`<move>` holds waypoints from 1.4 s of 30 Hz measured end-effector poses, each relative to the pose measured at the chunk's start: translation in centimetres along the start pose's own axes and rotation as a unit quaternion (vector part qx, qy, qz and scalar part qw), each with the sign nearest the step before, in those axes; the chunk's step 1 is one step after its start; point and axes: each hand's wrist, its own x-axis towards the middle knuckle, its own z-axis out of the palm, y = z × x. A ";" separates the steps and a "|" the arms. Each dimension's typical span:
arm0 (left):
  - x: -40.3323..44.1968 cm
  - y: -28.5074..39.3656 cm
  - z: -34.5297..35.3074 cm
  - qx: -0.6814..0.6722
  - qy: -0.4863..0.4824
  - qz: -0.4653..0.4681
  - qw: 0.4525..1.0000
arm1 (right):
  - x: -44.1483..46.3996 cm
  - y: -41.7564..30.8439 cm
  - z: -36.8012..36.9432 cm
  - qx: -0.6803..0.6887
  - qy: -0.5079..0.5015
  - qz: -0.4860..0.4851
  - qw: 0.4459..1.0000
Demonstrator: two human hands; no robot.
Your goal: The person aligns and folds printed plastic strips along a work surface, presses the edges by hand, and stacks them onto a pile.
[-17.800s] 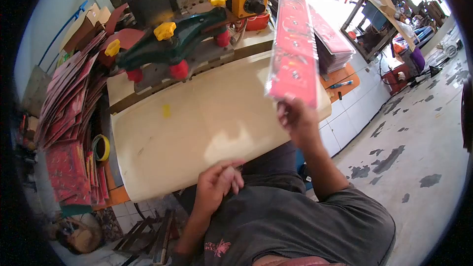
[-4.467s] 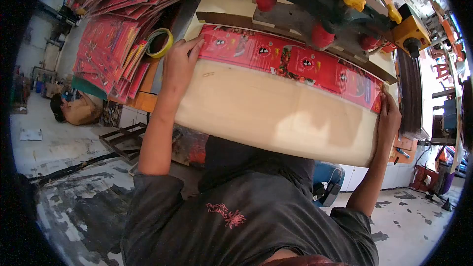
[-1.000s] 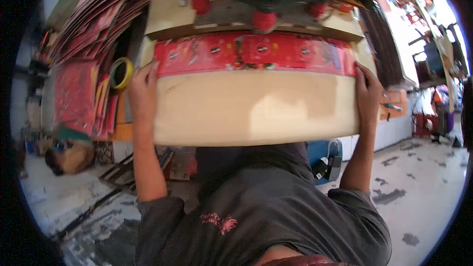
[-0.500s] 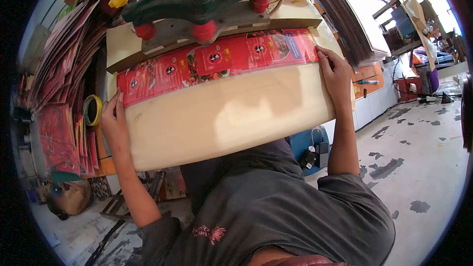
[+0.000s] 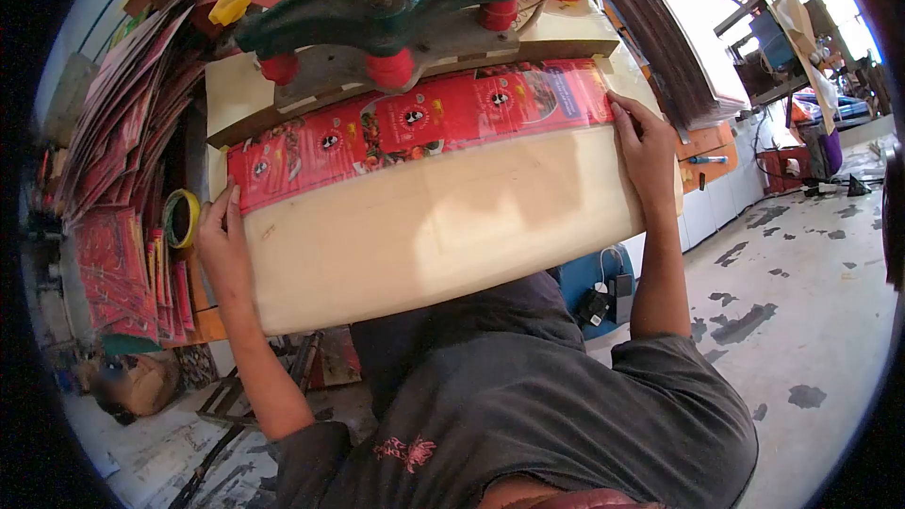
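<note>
A long red printed plastic strip [image 5: 415, 123] lies flat along the back of the cream work surface [image 5: 443, 226], against the edge under a green machine clamp [image 5: 377, 9] with red feet and yellow knobs. My left hand [image 5: 224, 240] is at the strip's left end, its fingers pressed together on that corner. My right hand [image 5: 647, 146] holds the right end between thumb and fingers.
Stacked red printed sheets [image 5: 123, 132] and a yellow tape roll [image 5: 180, 218] are at the left. A tall stack of sheets [image 5: 683, 47] and a blue pen [image 5: 707, 159] are at the right. Another person [image 5: 141, 382] is low at the left.
Earlier my right hand held a red strip in the air; now a strip lies on the surface with both hands at its ends. Over the last half second, hands and strip have hardly moved.
</note>
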 end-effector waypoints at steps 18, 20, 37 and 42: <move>0.0 -0.3 0.1 0.009 0.007 -0.001 1.000 | 0.0 -1.3 -0.4 -0.004 -0.016 0.017 1.000; 0.0 0.2 0.1 -0.006 0.007 -0.002 1.000 | 0.0 -0.7 -0.2 -0.012 -0.016 0.015 1.000; 0.1 0.3 0.0 0.029 0.031 0.024 0.999 | 0.0 -0.8 -0.1 0.000 -0.044 0.025 0.999; 0.0 -0.3 0.2 0.030 0.035 0.027 0.999 | 0.2 0.0 0.0 -0.005 -0.043 0.018 0.999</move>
